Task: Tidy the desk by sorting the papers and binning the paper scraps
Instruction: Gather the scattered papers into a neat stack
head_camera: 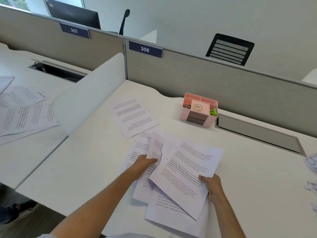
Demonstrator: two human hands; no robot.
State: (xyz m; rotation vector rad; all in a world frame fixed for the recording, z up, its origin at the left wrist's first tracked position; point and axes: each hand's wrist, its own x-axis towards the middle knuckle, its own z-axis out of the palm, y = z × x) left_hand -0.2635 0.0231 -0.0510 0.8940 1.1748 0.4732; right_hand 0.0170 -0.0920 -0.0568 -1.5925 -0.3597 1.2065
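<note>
My right hand [212, 186] grips the near right edge of a stack of printed papers [188, 170], lifted slightly off the white desk [89, 169]. My left hand [142, 166] pinches a curled sheet [157, 146] beside that stack. More printed sheets [173, 215] lie spread flat under both hands. A separate printed sheet [133, 116] lies farther back on the desk. Crumpled paper scraps [311, 162] sit at the right edge of the view, with more scraps [312, 188] below them.
A pink desk organiser [199, 109] with tape and clips stands near the grey partition [223, 86] labelled 306. A white divider [89, 95] separates this desk from the left desk, where several printed sheets [25, 115] lie. A cable tray slot [259, 133] runs along the back right.
</note>
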